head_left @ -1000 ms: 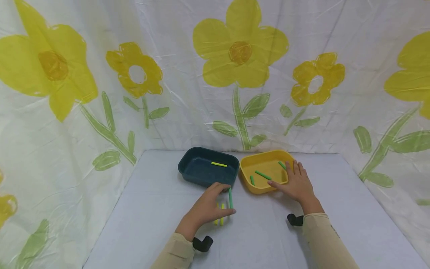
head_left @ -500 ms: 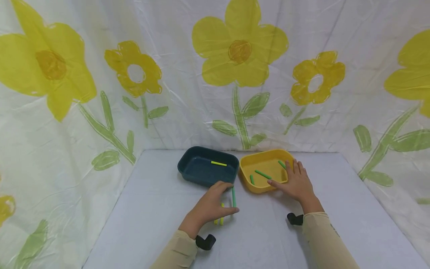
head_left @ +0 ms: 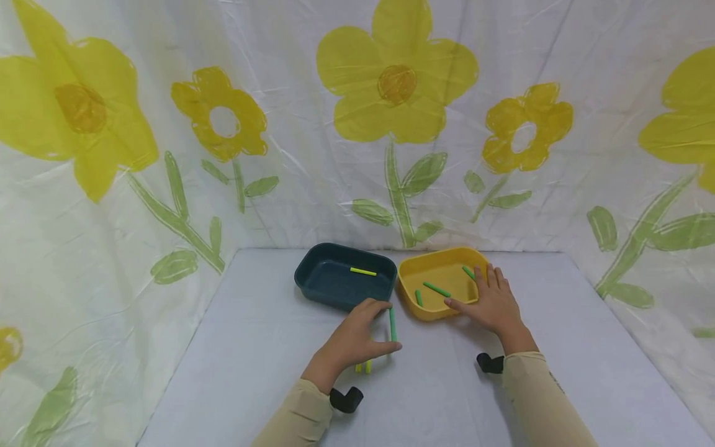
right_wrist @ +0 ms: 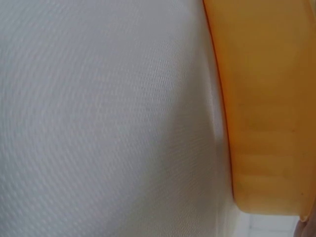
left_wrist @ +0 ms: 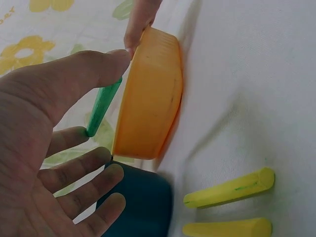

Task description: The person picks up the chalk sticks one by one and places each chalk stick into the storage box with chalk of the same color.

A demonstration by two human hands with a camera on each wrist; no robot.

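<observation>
While the blue tray (head_left: 342, 284) and yellow tray (head_left: 432, 310) sit almost touching mid-tabletop (head_left: 234, 347), bare surface lies around them. Left hand (head_left: 350, 341) pinches a green stick (head_left: 393, 323) upright between thumb and forefinger, its grip otherwise loose. Right hand (head_left: 494, 304) rests flat on the yellow tray's near rim.

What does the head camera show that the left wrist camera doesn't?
Only the head view shows inside the trays: one yellow stick in the dark blue tray, three green sticks in the yellow tray, and the right hand resting on its rim. Only the wrist view shows the left hand's palm side. Both show the left hand pinching a green stick, with two yellow sticks on the table.
</observation>
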